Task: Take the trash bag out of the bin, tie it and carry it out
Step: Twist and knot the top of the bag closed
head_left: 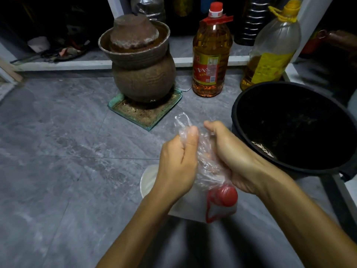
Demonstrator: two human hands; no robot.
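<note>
A clear plastic trash bag (207, 167) hangs between my hands above the grey floor, its top bunched and twisted. My left hand (177, 163) pinches one loose end of the bag's top between thumb and fingers. My right hand (229, 157) grips the other side of the gathered neck. Red and white trash (222, 202) shows through the bag's lower part. The black bin (289, 124) stands at the right, out of the bag, dark inside with a few scraps at the bottom.
A brown clay jar (141, 60) sits on a green-edged mat straight ahead. Two oil bottles (211, 53) (270, 51) stand by a white sill at the back. A white bowl-like object (147, 180) lies under my left wrist. Grey tile floor spreads to the left.
</note>
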